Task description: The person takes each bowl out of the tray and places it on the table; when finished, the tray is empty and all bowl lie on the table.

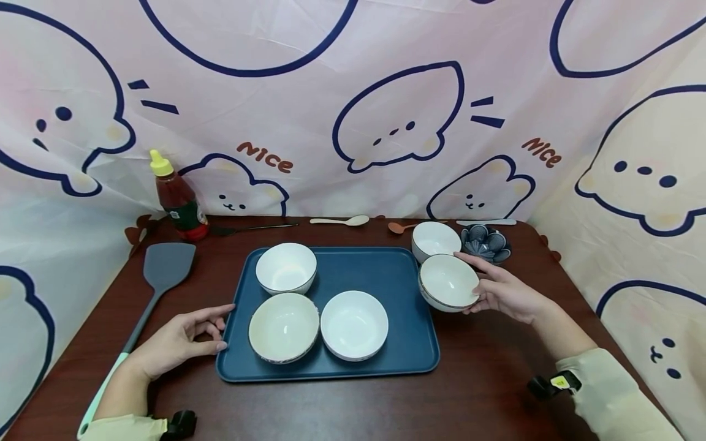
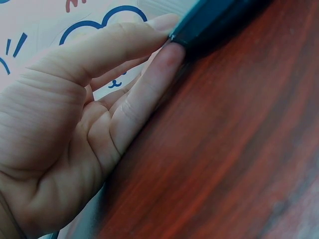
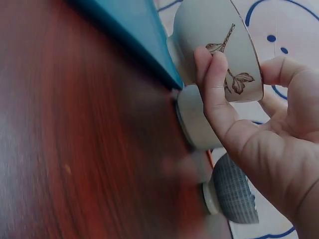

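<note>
Twice, backdrop (image 1: 314, 190) reads "Nice"; right hand (image 1: 499, 290) grips bowl (image 1: 448, 280).

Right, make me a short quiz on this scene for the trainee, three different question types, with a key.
1. Leaving out the held bowl in the right hand, how many bowls are on the blue tray?

2. What does the left hand touch?
a) the spatula handle
b) the edge of the blue tray
c) the red bottle

3. True or false: the outside of the held bowl is plain, with no pattern.

Key:
1. Three.
2. b
3. False; the right wrist view shows a brown leafy sprig on its side.
</note>
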`<state>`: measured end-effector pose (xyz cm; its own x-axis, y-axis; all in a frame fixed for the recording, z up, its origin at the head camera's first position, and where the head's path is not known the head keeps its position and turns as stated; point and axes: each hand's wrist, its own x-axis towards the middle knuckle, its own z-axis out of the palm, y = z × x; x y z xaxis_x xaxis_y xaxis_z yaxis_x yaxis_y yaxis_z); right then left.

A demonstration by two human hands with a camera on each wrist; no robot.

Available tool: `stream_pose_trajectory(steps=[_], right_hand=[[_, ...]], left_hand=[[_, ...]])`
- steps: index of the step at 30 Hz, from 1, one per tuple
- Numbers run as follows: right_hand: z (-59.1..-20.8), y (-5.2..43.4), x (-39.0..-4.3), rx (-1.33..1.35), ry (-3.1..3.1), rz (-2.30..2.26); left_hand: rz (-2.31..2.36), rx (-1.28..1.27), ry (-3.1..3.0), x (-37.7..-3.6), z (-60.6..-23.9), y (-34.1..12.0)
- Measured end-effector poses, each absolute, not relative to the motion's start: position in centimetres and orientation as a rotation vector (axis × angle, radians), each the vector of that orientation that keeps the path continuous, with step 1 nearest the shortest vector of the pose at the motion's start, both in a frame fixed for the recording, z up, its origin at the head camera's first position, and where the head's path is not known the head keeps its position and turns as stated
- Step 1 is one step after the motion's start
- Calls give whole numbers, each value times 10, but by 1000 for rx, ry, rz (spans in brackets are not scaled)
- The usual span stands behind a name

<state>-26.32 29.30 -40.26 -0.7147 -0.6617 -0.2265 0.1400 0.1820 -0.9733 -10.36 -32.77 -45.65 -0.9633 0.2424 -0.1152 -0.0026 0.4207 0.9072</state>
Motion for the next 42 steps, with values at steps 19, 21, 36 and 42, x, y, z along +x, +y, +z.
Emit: stream_pose_trajectory(steps=[19,21,36,42], right_hand=[[-419,309,-271,-513,1802,-1603],[-421,309,-272,-510,1804,-1599],[-427,312,-275,-506,1796,-1580],[-427,312,-276,-508,1796,-1571]], left_hand=[[1590,206,2414,-106,-454,-326],[1584,210,2418,-106,-455,-326],[1583,220,2421,-105,-453,-325],[1586,217,2413,-106,-456,-325]])
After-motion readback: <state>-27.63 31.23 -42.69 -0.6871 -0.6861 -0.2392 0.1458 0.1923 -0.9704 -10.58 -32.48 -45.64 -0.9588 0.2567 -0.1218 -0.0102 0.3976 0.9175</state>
